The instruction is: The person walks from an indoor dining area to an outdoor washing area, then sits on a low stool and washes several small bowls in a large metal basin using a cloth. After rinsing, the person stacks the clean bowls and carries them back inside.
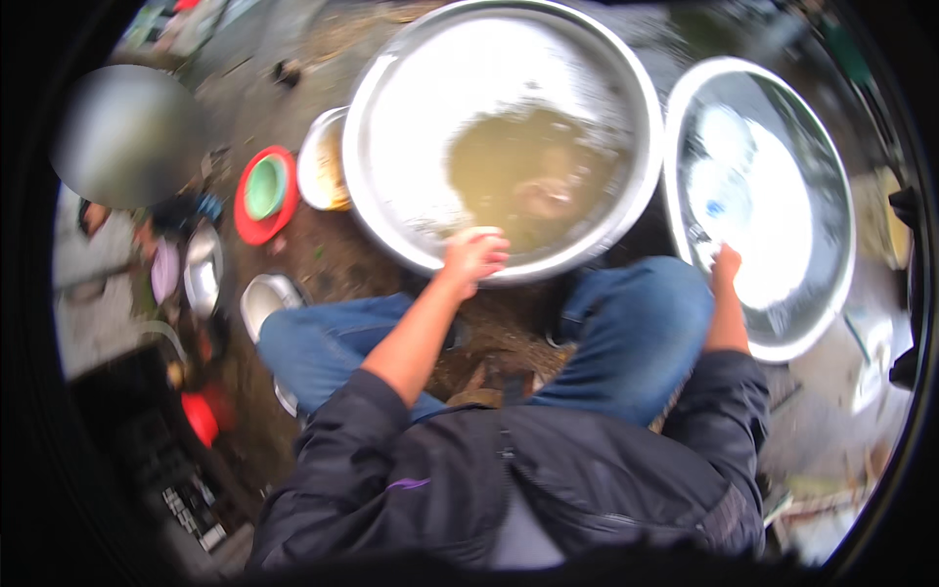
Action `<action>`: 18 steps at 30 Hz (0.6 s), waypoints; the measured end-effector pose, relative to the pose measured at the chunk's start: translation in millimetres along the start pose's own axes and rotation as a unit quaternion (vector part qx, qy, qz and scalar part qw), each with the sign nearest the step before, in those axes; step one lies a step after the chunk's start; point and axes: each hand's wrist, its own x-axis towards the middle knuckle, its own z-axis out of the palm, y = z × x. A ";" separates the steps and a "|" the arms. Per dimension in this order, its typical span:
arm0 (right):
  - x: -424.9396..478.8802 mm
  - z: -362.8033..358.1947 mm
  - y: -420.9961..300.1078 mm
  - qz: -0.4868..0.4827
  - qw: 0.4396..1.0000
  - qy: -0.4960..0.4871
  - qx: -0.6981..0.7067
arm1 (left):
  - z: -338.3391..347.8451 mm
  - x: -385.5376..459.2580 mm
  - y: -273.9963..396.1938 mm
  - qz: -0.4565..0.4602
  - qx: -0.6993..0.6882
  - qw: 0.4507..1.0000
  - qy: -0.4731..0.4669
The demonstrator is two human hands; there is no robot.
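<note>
Before me stands a large round metal basin (649, 147) holding murky yellowish water (499, 158). A blurred pinkish-brown lump (544, 197) shows in that water. My left hand (475, 258) is at the basin's near rim with its fingers curled; whether it grips the rim is unclear. On the right, a second wide metal basin (843, 213) contains water and pale, see-through round items (722, 176), one with a blue spot. My right hand (725, 264) reaches over this basin's near left side, fingers bent. Blur hides whether something is in it.
Left of the large basin stand a white bowl (317, 169) with yellow-brown contents and a red basin (246, 229) holding green bowls (264, 187). Farther left are a metal bowl (203, 271), a lilac bowl (165, 270) and another person, partly seen. A red container (199, 418) sits lower left.
</note>
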 end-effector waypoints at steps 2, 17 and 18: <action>-8.4 6.2 11.3 0.007 0.998 -0.021 0.066 | -3.0 -0.6 2.6 0.019 0.041 0.999 0.000; -120.9 -62.8 -149.3 0.277 0.945 0.002 0.172 | -34.8 -45.7 -8.3 0.084 0.161 0.982 0.054; -128.8 -65.5 -155.4 0.298 0.938 0.002 0.177 | -33.6 -42.9 -13.9 0.120 0.229 0.965 0.046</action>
